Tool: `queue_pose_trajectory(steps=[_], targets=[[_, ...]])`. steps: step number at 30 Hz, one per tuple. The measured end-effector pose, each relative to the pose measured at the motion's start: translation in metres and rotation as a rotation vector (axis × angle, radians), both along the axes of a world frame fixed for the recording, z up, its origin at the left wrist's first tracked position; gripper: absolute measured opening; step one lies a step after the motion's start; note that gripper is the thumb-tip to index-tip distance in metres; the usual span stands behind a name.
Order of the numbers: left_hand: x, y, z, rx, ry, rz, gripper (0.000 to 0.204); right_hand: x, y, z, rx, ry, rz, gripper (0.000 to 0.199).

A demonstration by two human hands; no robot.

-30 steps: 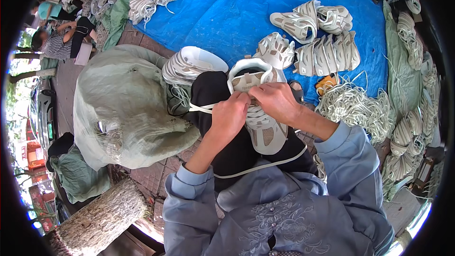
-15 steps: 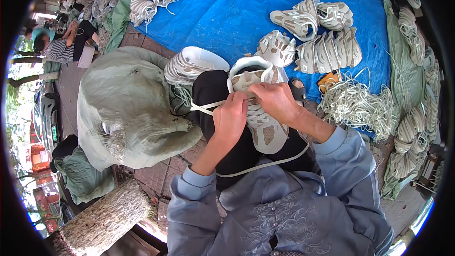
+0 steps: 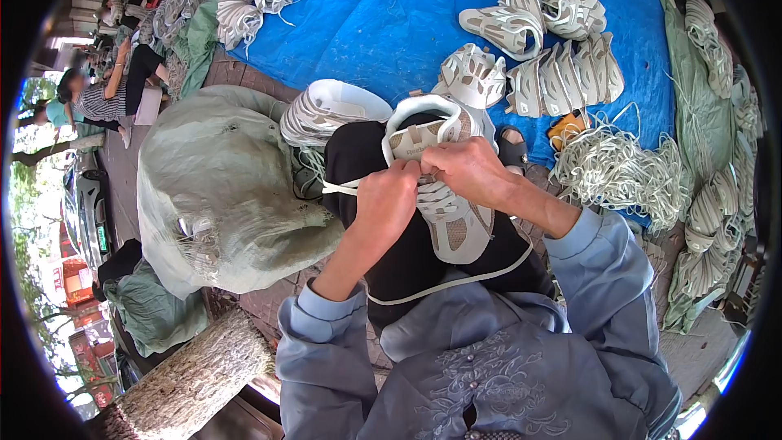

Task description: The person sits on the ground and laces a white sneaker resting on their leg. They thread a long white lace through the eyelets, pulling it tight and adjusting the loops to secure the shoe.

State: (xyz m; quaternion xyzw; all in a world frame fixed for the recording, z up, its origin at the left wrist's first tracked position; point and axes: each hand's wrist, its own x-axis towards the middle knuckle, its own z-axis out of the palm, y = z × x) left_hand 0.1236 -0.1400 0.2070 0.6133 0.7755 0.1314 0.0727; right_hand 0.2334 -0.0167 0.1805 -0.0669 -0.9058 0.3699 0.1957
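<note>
A white and beige sneaker upper [image 3: 460, 236] rests on my dark-trousered lap, its collar away from me and toe toward me. My left hand [image 3: 389, 197] is closed in a pinch at the left edge of the lacing, with a flat cream shoelace [image 3: 340, 188] sticking out on its left. Touching those fingertips, my right hand [image 3: 471, 169] pinches the upper just below the tongue [image 3: 413, 140]. What lies exactly between the fingertips is hidden. Crossed lacing shows below the hands, and a long loop of lace curves over my lap.
Left of my knees stand a big pale sack [image 3: 220, 187] and a stack of nested uppers [image 3: 326, 114]. More uppers [image 3: 562, 81] lie on a blue tarp [image 3: 383, 24], near a heap of laces [image 3: 619, 167]. A stone slab [image 3: 195, 375] is at lower left. People sit at far left.
Both hands have shifted slightly left and stay together at the top of the lacing. The lace ends left of my left hand no longer spread into a cross. A seated person has moved an arm.
</note>
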Motion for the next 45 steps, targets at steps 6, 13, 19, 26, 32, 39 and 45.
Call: queue_pose_trajectory(steps=[6, 13, 19, 26, 32, 39, 45], targets=[[0.004, 0.000, -0.006, 0.198, -0.119, 0.086, 0.012, 0.000, 0.003, -0.005, -0.042, 0.033, -0.020, 0.009], [0.009, -0.003, -0.005, 0.159, 0.005, 0.087, 0.012, 0.001, 0.003, -0.005, 0.001, 0.061, -0.031, 0.008], [0.008, -0.001, -0.002, 0.053, 0.079, 0.036, 0.011, 0.003, -0.003, -0.004, 0.193, 0.095, -0.071, 0.009], [-0.002, 0.005, -0.001, 0.113, -0.049, -0.007, 0.009, 0.002, -0.009, 0.004, 0.184, -0.001, -0.134, 0.012], [0.016, 0.000, -0.009, 0.155, 0.115, 0.104, 0.013, 0.004, -0.005, 0.006, 0.166, -0.033, -0.141, 0.014], [0.020, -0.001, -0.009, 0.246, 0.154, 0.143, 0.016, 0.005, -0.007, 0.001, 0.104, -0.014, -0.151, 0.014], [0.022, 0.002, -0.017, 0.314, 0.082, 0.188, 0.017, 0.006, -0.004, 0.007, 0.104, -0.024, -0.126, 0.010]])
